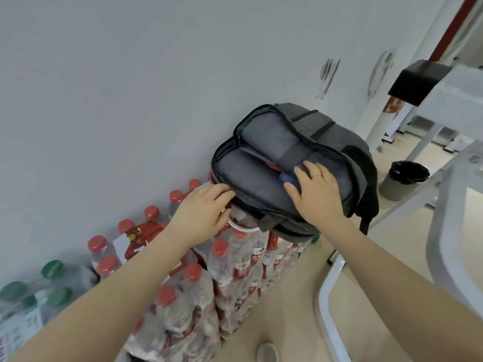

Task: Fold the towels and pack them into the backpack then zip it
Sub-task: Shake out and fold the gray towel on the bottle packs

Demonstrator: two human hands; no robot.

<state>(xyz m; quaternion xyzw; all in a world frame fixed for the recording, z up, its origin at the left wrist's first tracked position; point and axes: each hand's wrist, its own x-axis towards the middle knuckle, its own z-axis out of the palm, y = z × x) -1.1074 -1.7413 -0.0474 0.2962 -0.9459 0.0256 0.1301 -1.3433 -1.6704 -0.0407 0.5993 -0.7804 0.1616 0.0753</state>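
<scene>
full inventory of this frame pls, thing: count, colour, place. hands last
backpack: one, grey, main compartment unzipped, lying on the bottle packs by the wall
blue towel: one, blue, inside the backpack under the right hand
pink item: one, pink-red, in the backpack opening, mostly hidden
red-capped bottle packs: several shrink-wrapped packs, stacked along the wall
green-capped bottles: a few, far left
bin: one, grey with black liner, on the floor at right
white frame: one, white, right edge
shoe: one, pale, bottom centre
left hand: grips the backpack's near-left edge
right hand: fingers spread, pressing the blue towel into the backpack
</scene>
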